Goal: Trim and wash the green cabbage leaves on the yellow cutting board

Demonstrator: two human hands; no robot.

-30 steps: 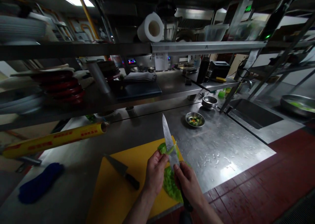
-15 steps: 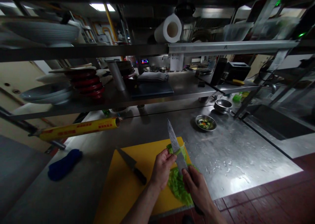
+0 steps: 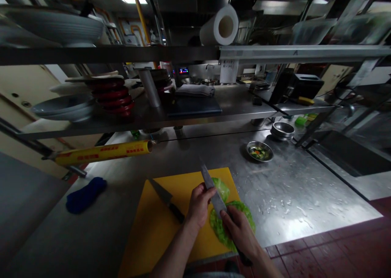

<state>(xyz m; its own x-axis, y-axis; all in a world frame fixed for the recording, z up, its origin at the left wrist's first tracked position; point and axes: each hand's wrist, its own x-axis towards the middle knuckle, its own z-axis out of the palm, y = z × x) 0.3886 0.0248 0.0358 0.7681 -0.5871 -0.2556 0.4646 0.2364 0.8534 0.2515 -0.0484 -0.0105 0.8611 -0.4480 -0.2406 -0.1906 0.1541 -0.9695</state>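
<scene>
My right hand (image 3: 240, 229) grips the dark handle of a kitchen knife (image 3: 217, 201), its blade pointing up and away to the left. The fingers of my left hand (image 3: 199, 204) are closed at the middle of that blade. Beyond the blade, a pale green lettuce leaf (image 3: 222, 189) rests at the right side of the yellow cutting board (image 3: 165, 237). A heap of lettuce leaves (image 3: 226, 229) lies nearer to me, partly hidden by my right hand. Left of my hands, a second knife (image 3: 163, 194) with a black handle lies flat on the board.
On the steel counter (image 3: 293, 180) stand a metal bowl (image 3: 259, 151) with chopped vegetables and stacked metal bowls (image 3: 282, 130). A blue cloth (image 3: 86, 194) lies on the left. A yellow wrap roll (image 3: 104, 152) hangs under the shelf (image 3: 195, 117), which crosses ahead of me.
The lettuce leaf that was at my left fingers and the blade now lies on the board. The knife and both hands have shifted slightly left. The camera view has moved a little.
</scene>
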